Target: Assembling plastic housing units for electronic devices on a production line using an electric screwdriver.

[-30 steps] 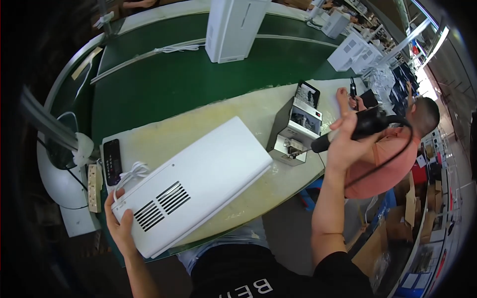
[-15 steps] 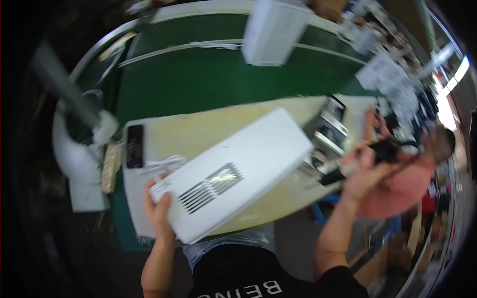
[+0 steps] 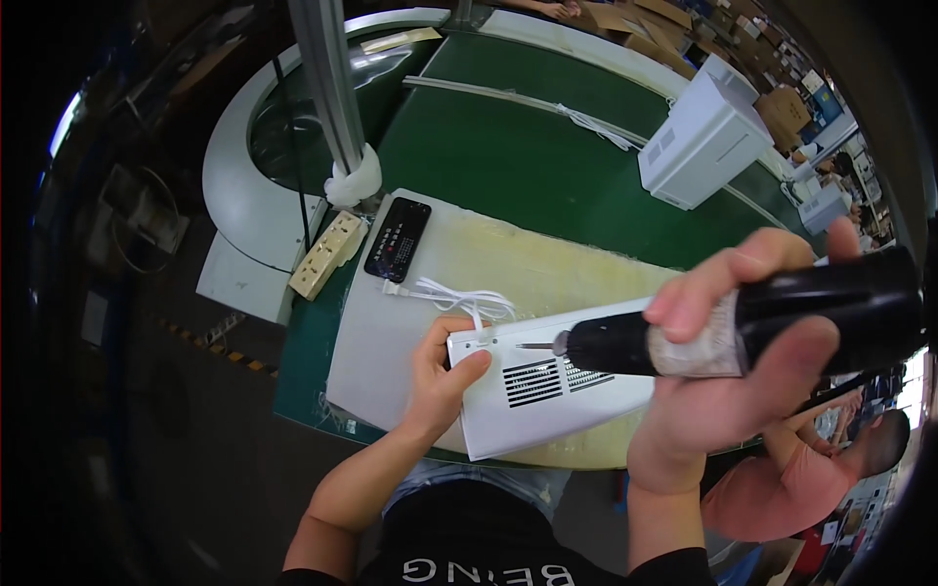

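A white box-shaped housing (image 3: 557,415) with dark vent slots lies tilted on the pale mat in front of me. My left hand (image 3: 437,381) is closed on its left end, thumb on the top face beside small holes. My right hand (image 3: 713,410) is wrapped round a black electric screwdriver (image 3: 831,308) held above the housing. The thin bit (image 3: 535,346) points left towards the holes; I cannot tell whether it touches. A bundled white power cord (image 3: 459,296) comes from the housing's left end and lies behind it on the mat.
A black panel with buttons (image 3: 398,239) lies on the mat (image 3: 371,352). Left of it are a beige power strip (image 3: 327,256) and a metal post (image 3: 330,88). A white appliance (image 3: 699,137) stands on the green belt (image 3: 508,166). A co-worker (image 3: 791,483) is at right.
My view has swung, shifting the scene. The housing now lies lower, against the mat. The screwdriver, earlier blurred at the right, has come over the housing in my right hand.
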`<act>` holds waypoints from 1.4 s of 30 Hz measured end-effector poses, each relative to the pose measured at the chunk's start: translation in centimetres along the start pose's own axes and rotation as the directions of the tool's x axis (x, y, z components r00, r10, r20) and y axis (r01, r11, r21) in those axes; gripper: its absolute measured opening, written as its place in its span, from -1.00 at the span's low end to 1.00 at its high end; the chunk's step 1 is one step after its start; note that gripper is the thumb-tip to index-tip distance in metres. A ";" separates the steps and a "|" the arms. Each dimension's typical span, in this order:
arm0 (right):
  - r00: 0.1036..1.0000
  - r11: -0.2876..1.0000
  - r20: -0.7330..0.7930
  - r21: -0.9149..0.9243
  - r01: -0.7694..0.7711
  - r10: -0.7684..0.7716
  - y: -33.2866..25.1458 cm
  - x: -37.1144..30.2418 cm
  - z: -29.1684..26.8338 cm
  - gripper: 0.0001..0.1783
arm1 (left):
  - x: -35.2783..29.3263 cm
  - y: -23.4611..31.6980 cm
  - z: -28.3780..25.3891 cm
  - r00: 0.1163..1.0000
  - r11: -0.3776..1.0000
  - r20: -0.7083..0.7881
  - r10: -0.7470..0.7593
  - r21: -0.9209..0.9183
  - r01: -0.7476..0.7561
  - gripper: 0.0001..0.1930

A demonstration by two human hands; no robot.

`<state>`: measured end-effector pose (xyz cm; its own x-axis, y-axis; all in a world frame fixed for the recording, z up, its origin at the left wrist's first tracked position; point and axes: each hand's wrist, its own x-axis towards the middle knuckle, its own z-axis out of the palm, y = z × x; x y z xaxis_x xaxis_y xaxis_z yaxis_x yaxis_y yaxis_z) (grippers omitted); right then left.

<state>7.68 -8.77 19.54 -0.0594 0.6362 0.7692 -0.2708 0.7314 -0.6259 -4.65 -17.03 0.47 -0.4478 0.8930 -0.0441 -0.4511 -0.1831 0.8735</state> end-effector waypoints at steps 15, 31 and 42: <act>0.971 0.992 0.203 0.010 -0.127 0.123 3.1 -1.3 4.8 -0.22 | 0.2 -0.2 -0.4 0.998 0.998 0.027 0.055 0.030 -0.056 -0.73; 0.950 0.992 0.308 0.096 -0.082 0.049 4.7 -1.6 5.7 -0.24 | 0.1 -0.2 -0.6 0.999 0.999 0.033 0.026 -0.021 -0.025 -0.73; 0.884 0.923 -0.405 -0.379 0.070 -0.234 -3.7 1.1 -8.8 -0.40 | 0.1 -1.2 -0.4 0.995 0.997 -0.086 0.047 0.071 -0.041 -0.65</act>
<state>17.11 -8.59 21.58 0.4002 0.4906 0.7740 0.1102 0.8128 -0.5721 -4.46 -16.86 -0.82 -0.5328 0.8451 -0.0447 -0.3768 -0.1896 0.9067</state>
